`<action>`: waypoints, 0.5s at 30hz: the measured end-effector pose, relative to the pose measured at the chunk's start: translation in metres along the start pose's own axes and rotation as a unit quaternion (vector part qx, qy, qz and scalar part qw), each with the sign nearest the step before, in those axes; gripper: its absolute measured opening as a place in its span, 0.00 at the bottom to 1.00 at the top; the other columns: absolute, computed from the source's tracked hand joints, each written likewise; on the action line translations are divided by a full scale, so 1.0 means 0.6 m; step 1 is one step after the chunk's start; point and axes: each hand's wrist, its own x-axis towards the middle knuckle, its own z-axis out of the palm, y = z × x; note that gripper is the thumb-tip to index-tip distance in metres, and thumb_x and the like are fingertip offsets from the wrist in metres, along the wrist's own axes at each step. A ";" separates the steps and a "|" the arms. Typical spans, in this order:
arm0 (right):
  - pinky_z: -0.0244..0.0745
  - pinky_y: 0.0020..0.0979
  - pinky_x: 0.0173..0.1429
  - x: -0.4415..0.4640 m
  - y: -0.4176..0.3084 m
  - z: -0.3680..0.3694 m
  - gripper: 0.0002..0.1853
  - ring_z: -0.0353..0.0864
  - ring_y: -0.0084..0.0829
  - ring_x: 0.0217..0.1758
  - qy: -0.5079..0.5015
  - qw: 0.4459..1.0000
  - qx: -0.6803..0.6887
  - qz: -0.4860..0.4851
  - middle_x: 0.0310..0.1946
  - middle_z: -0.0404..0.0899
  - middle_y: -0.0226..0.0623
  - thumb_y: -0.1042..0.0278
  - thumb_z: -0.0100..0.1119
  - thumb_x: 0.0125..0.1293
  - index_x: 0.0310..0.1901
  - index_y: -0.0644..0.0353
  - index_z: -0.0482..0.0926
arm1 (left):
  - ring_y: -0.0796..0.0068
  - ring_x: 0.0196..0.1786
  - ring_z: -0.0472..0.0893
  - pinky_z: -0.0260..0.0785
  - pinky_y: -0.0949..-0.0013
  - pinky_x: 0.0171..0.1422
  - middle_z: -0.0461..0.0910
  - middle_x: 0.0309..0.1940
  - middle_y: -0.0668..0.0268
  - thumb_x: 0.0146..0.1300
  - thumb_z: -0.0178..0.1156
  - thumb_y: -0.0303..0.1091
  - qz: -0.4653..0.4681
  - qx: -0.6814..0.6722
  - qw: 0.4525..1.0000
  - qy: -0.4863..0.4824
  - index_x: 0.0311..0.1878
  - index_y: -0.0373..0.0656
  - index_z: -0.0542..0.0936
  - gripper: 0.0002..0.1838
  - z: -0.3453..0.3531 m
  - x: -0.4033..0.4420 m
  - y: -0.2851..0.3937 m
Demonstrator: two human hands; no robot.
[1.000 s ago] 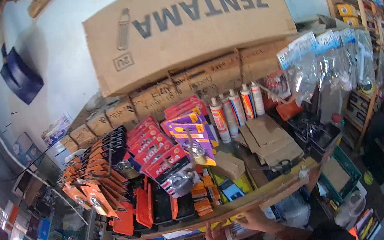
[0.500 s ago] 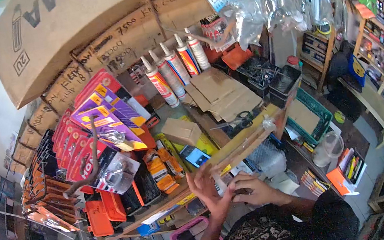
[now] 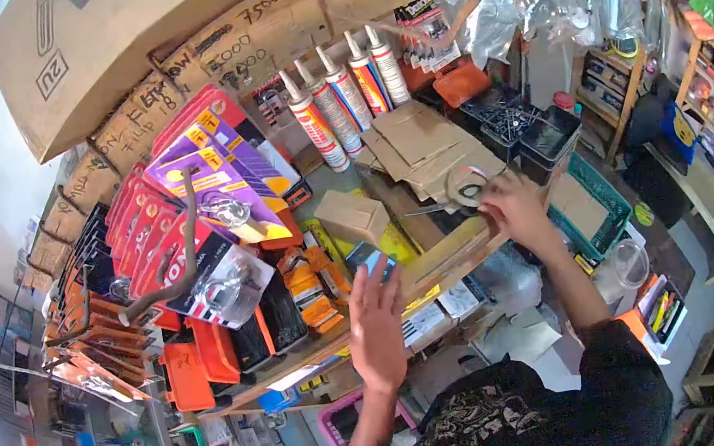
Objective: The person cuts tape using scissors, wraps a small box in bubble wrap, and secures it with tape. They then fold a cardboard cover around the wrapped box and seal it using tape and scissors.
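My left hand (image 3: 379, 336) is raised in front of the shelf edge with its fingers stretched, holding nothing. Its fingertips overlap the lower part of a phone (image 3: 368, 258) lying on the shelf. Over at the right, my right hand (image 3: 515, 209) has its fingers bent at the edge of a ring-shaped roll of tape (image 3: 451, 182), seemingly pinching it. Scissors (image 3: 422, 211) lie beneath the roll, their handles mostly hidden. Flat cardboard pieces (image 3: 425, 151) lie just behind.
A cardboard box (image 3: 350, 215) stands behind the phone, with sealant tubes (image 3: 316, 127) farther back. Hanging blister packs (image 3: 193, 249) crowd the left, plastic bags (image 3: 482, 7) the upper right. The wooden shelf edge (image 3: 446, 255) runs before me; a green crate (image 3: 600, 222) stands right.
My hands were together near the shelf edge and have separated. The right one has reached up and right to the tape roll; the left has opened out. The view has shifted slightly.
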 end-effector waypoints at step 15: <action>0.73 0.23 0.53 -0.048 -0.111 0.011 0.19 0.79 0.18 0.47 -0.023 0.860 0.487 0.148 0.45 0.85 0.32 0.64 0.66 0.68 0.57 0.60 0.79 | 0.49 0.81 0.51 0.45 0.42 0.80 0.50 0.80 0.51 0.64 0.54 0.64 -0.078 0.057 0.995 0.003 0.79 0.44 0.54 0.48 -0.014 -0.063 -0.036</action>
